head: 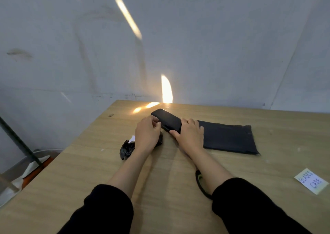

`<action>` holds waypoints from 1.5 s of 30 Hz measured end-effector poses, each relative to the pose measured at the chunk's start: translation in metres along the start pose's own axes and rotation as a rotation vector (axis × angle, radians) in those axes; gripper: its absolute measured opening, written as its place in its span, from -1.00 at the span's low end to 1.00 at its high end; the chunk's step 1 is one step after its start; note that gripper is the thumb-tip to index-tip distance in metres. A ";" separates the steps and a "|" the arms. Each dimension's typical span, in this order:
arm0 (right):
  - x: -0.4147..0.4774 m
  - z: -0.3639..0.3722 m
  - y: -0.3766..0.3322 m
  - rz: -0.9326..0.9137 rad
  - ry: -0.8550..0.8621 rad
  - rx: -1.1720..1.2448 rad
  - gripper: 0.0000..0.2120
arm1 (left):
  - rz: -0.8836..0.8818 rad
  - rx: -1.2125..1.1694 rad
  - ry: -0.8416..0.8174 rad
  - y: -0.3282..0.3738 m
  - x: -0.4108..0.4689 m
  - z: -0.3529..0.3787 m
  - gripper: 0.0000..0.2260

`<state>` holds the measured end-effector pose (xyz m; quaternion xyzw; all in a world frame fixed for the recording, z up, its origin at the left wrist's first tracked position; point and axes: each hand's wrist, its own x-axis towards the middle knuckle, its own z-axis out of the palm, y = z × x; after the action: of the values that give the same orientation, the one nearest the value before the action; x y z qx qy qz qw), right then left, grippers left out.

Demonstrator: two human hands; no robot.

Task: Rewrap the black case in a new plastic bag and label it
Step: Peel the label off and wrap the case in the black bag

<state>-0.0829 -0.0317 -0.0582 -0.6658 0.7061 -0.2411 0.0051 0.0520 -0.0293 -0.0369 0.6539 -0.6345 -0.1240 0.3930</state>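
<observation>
A smooth black case (167, 119) lies slantwise on the wooden table (89, 171), near its far edge. My left hand (147, 134) has its fingertips curled on the case's near left side. My right hand (190, 134) grips the case's near end, thumb under its corner. A flat black plastic bag (230, 138) lies right of the case, partly under my right hand. A crumpled black plastic wrap (127, 149) with a bit of white paper sits beneath my left wrist. A pale yellow label (311, 181) with handwritten words lies at the right edge.
A dark cord (200, 183) lies on the table under my right forearm. A grey wall (160, 37) rises right behind the table's far edge. Left of the table, a slanted dark pole (19, 140) and white and orange items sit on the floor.
</observation>
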 end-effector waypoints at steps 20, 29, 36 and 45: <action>-0.029 -0.081 0.078 0.208 -0.025 1.030 -0.63 | -0.427 -0.943 -0.229 0.083 -0.014 0.043 -0.43; -0.008 -0.072 0.140 0.502 0.005 1.269 -0.58 | -0.221 -0.386 -0.261 0.090 -0.009 0.080 -0.57; -0.006 -0.066 0.157 0.558 0.084 1.312 -0.59 | -0.024 0.180 -0.325 0.068 -0.003 0.105 -0.39; -0.012 -0.080 0.161 0.511 0.102 1.297 -0.64 | 0.245 0.476 -0.459 0.088 0.016 0.106 -0.77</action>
<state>-0.2590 0.0058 -0.0470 -0.3292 0.5535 -0.6362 0.4249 -0.0805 -0.0716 -0.0424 0.6015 -0.7910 -0.0684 0.0889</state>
